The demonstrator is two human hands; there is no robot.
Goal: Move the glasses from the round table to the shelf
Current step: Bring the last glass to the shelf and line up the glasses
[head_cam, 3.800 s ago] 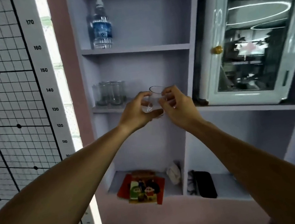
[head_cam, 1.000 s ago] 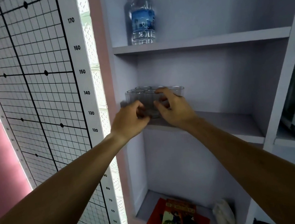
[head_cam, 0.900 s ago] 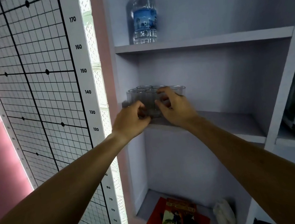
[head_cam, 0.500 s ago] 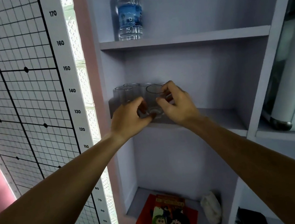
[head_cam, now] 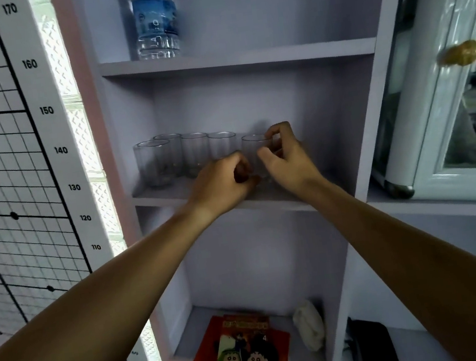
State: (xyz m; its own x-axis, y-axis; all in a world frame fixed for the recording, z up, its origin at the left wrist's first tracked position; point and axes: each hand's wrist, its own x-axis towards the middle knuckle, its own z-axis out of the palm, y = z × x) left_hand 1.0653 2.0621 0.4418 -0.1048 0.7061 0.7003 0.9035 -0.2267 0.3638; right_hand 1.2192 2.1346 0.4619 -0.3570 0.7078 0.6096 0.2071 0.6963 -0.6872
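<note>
Glass shifted right, upright, rim up

Dim, soft-focus shelving, daylight glaring through the glass-block strip left of the hands, reflections streaking the cabinet door to their right, edges bowed.

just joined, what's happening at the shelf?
A person is setting a clear glass on the middle shelf, at the right end of a group of four glasses already there. The right hand grips it near the rim with its fingers; the left hand is curled at its base. A water bottle stands on the shelf above, a comic book lies on the one below.
</note>
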